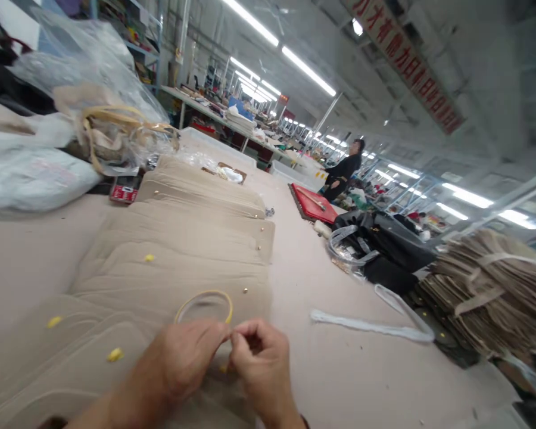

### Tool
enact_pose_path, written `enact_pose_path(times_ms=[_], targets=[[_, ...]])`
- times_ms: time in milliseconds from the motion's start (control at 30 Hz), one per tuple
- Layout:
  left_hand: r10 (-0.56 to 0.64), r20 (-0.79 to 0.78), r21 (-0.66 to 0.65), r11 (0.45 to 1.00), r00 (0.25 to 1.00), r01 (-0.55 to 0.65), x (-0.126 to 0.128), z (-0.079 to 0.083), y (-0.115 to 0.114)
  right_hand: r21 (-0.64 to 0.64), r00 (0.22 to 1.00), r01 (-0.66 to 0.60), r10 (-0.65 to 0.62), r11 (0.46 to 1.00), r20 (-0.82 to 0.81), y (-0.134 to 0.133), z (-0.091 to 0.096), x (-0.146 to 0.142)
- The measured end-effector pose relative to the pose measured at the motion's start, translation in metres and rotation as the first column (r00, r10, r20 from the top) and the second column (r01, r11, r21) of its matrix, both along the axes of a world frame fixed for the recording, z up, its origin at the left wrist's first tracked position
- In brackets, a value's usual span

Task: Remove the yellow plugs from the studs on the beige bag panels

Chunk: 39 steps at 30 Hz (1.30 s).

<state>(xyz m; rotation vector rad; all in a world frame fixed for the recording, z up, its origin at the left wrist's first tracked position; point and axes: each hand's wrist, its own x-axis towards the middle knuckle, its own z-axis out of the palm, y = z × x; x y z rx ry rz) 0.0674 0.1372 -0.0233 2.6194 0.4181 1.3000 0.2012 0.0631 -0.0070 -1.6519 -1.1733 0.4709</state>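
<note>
A thin yellow strip arches in a loop just beyond my hands. My left hand is closed, and one end of the loop runs down behind it. Thumb and fingers of my right hand are pinched together against the left fingertips. Whatever lies between the fingertips is too small to make out. Under both hands spread overlapping beige fabric panels, with small metal studs along their right side. Small yellow pieces lie on several panels.
Bagged goods pile up at the left. On the right lie a white strap, black bags, a red tray and a tied stack of brown pieces. A person stands farther back.
</note>
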Motion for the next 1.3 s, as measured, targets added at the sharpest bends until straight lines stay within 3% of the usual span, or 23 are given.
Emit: enact_pose_path(times_ms=[133,233,400,567,700,833,967,1100,1300], targets=[[-0.049,-0.073,-0.027,0.999,0.996,0.047,-0.002,0.004,-0.005,-0.096,0.972,0.053,-0.073,0.994,-0.223,-0.004,0.007,0.021],[0.019,-0.184,-0.073,0.997,0.983,-0.033,-0.003,0.001,-0.004,-0.194,0.933,-0.031,-0.042,0.980,-0.358,-0.007,0.000,0.044],[0.138,-0.494,-0.060,0.980,0.858,-0.192,0.001,0.003,0.003,-0.253,0.941,-0.091,0.000,0.963,-0.339,-0.016,-0.011,0.061],[0.108,-0.559,-0.083,0.979,0.822,-0.185,0.002,0.008,0.004,-0.271,0.955,-0.095,0.011,0.958,-0.295,-0.015,-0.016,0.057],[0.054,-0.578,-0.116,0.982,0.814,-0.147,0.001,0.010,0.003,-0.309,0.982,-0.103,0.047,0.946,-0.184,-0.012,-0.016,0.056],[0.049,-0.574,-0.130,0.980,0.817,-0.150,0.001,0.010,0.003,-0.344,0.989,-0.102,0.132,0.933,0.065,-0.010,-0.013,0.055],[0.039,-0.572,-0.154,0.976,0.819,-0.155,0.001,0.010,0.002,-0.311,0.929,-0.068,0.174,0.948,0.328,-0.006,-0.009,0.049],[0.038,-0.586,-0.161,0.973,0.810,-0.163,0.001,0.010,0.003,-0.281,0.866,-0.061,0.191,0.958,0.462,-0.003,-0.010,0.045],[0.043,-0.587,-0.174,0.969,0.809,-0.178,0.001,0.011,0.003,-0.192,0.856,0.066,0.043,0.979,0.515,-0.017,-0.010,0.056]])
